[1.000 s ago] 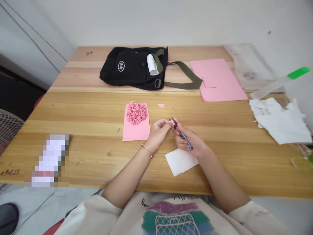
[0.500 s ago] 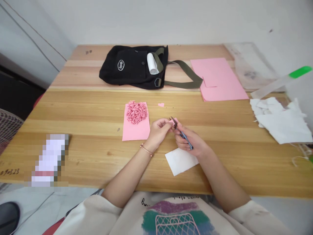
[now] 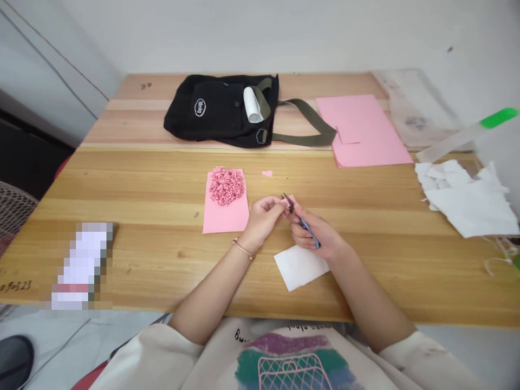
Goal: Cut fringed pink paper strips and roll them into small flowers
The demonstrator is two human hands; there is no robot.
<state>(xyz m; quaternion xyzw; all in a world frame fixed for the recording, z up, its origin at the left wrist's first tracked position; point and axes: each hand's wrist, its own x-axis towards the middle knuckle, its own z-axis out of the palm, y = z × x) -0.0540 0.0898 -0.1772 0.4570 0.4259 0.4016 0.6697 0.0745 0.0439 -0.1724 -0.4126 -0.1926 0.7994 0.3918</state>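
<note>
My left hand (image 3: 263,221) pinches a small piece of pink paper (image 3: 288,201) above the middle of the table. A pair of thread snips (image 3: 309,232) with blue handles is gripped in my right hand (image 3: 319,234), its dark blades at the pink paper. Whether the blades touch or cut the paper, I cannot tell. Below my right hand lies a white paper (image 3: 298,271) with one jagged edge, partly covered by the wrist. To the left of my hands, a heap of curled pink paper bits (image 3: 226,187) rests on a pink paper sheet (image 3: 226,219).
A black bag (image 3: 219,111) with a green strap and a white roll (image 3: 252,105) lies at the back. Larger pink sheets (image 3: 365,124) are beside it. Crumpled white paper (image 3: 471,200) sits far right, a blurred-out phone-like object (image 3: 81,265) left. A pink scrap (image 3: 267,173) lies beyond my hands.
</note>
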